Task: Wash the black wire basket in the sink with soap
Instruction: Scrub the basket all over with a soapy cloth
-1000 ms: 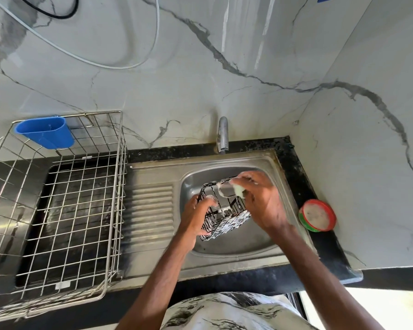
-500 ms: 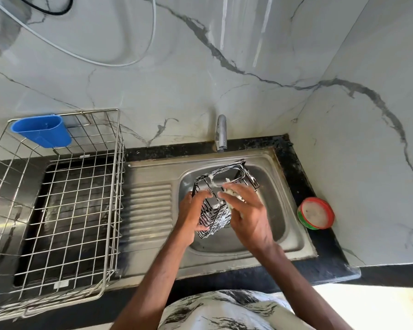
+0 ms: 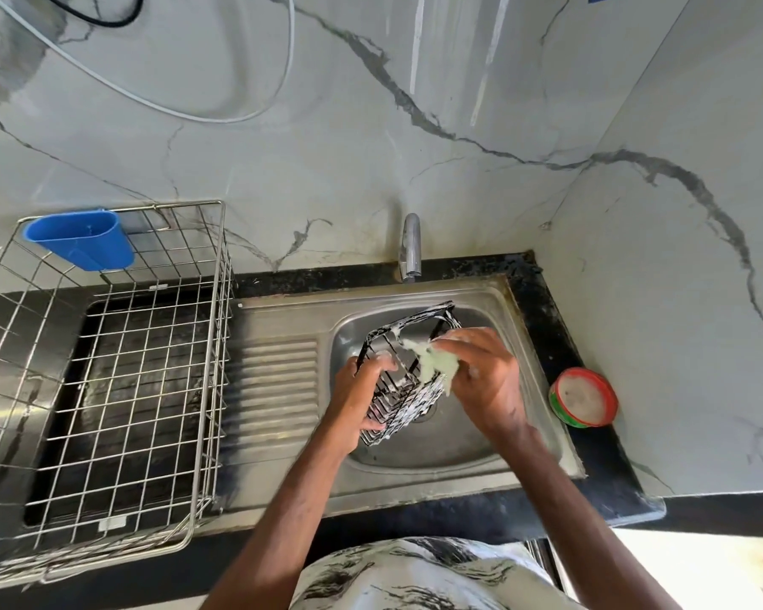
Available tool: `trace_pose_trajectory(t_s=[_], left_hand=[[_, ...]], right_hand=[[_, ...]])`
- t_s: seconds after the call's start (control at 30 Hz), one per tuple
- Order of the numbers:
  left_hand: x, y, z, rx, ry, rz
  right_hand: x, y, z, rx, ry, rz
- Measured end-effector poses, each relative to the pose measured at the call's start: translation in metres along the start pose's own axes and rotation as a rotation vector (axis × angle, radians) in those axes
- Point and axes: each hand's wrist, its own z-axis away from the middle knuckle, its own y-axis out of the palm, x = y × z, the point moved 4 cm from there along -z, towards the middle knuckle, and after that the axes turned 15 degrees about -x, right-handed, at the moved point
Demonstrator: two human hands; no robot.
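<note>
Steel rack (image 3: pixel 221 345) with blue cup (image 3: pixel 80 239) far left. My left grip (image 3: pixel 357 398) clasps lower end of black wire basket (image 3: pixel 393 405), tilted above sink (image 3: pixel 437 451) bowl, foam on wires. My right grip (image 3: pixel 485 380) pinches soapy scrubber (image 3: pixel 432 363) against basket. Soap tub (image 3: pixel 584 396) on table (image 3: pixel 542 310), right.

The basket (image 3: pixel 404 400) in my left hand (image 3: pixel 360 400) is thin black-coated wire, slick with white suds. My right hand (image 3: pixel 487 383) pinches a pale, wet, stringy scrubber (image 3: pixel 435 365). The sink (image 3: pixel 415 462) is brushed steel with a dull sheen. Left of the sink, the rack (image 3: pixel 106 389) is bright bare wire and the cup (image 3: pixel 82 244) is smooth blue plastic. Behind the sink, the tap (image 3: pixel 410 246) is polished metal and the wall (image 3: pixel 349 160) is glossy veined marble.
</note>
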Motion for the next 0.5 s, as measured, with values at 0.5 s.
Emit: trace_pose_trajectory(t_s=[0.5], left_hand=[[0.001,0.006,-0.003,0.05,0.002,0.036]], right_hand=[[0.026,0.009,0.023,0.243,0.09,0.129]])
